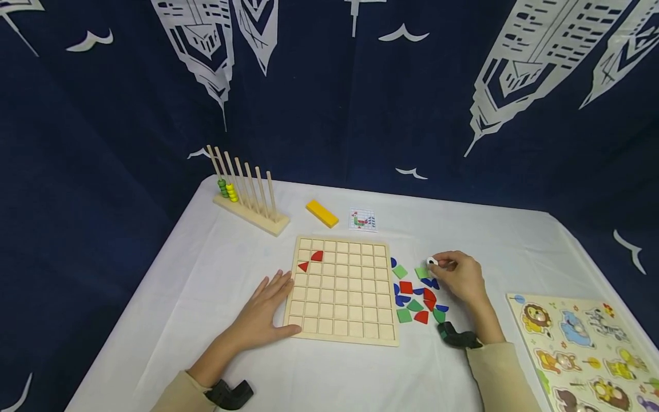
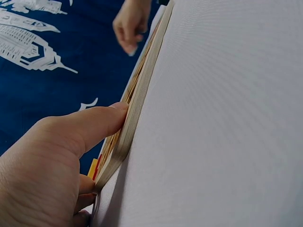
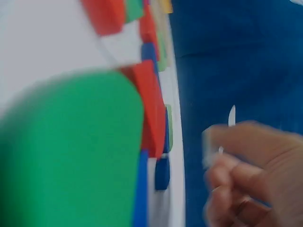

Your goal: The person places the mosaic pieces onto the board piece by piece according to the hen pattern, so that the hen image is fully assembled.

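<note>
A square wooden grid board (image 1: 355, 297) lies on the table with a red quarter-round piece (image 1: 317, 256) and a red triangle (image 1: 303, 266) in its upper left cells. My left hand (image 1: 265, 312) rests along the board's left side, fingers spread. In the left wrist view the left thumb (image 2: 102, 122) presses on the board's edge (image 2: 137, 111). Over the loose pieces, my right hand (image 1: 460, 276) pinches a small white round piece with a black dot (image 1: 432, 261) between thumb and fingertips. The right wrist view is blurred, and the pinched piece shows there only faintly.
Several red, green and blue shape pieces (image 1: 406, 287) are scattered right of the board. Behind it lie a printed pattern card (image 1: 362, 220) and a yellow block (image 1: 322, 213). A peg stand (image 1: 252, 217) with green and yellow beads stands back left; an animal puzzle board (image 1: 576, 337) lies right.
</note>
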The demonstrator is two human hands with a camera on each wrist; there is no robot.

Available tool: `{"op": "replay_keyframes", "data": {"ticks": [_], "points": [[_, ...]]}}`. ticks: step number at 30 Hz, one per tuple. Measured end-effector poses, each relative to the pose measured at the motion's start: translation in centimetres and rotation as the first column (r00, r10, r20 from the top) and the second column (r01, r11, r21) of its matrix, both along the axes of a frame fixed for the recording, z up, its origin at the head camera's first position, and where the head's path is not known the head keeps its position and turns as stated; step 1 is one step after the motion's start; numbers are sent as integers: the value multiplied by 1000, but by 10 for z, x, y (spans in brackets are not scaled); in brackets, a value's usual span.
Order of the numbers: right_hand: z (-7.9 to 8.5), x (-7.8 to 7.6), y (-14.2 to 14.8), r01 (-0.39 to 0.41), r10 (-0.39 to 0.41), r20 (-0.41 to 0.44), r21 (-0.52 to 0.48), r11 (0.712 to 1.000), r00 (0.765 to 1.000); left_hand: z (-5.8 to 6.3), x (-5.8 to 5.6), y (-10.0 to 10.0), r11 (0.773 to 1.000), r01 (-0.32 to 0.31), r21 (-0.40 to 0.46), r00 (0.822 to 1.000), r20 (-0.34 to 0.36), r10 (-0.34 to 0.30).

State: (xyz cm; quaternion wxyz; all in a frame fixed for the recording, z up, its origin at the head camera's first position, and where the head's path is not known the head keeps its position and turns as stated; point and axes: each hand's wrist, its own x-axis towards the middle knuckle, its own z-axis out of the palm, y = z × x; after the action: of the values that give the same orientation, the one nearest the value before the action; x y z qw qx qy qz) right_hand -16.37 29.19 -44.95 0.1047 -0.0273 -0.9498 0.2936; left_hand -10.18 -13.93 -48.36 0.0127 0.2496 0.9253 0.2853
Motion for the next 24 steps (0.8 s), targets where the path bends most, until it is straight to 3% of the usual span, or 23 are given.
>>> {"op": "replay_keyframes", "data": {"ticks": [4, 8, 16, 24], "points": [[17, 2, -34, -67, 68, -96, 20, 998, 993, 0, 0, -1, 1000, -4, -2, 1000, 5, 4], [30, -1, -82, -203, 205, -159, 29, 979, 966, 0, 0, -2, 1000, -5, 9, 1000, 4, 5], [27, -13, -170, -399, 404, -63, 75, 914, 913, 1, 0, -1, 1000, 7, 18, 1000, -27, -6], [14, -22, -203, -461, 467, -12, 143, 876, 884, 0, 0, -1, 1000, 8, -3, 999, -47, -8]]}}
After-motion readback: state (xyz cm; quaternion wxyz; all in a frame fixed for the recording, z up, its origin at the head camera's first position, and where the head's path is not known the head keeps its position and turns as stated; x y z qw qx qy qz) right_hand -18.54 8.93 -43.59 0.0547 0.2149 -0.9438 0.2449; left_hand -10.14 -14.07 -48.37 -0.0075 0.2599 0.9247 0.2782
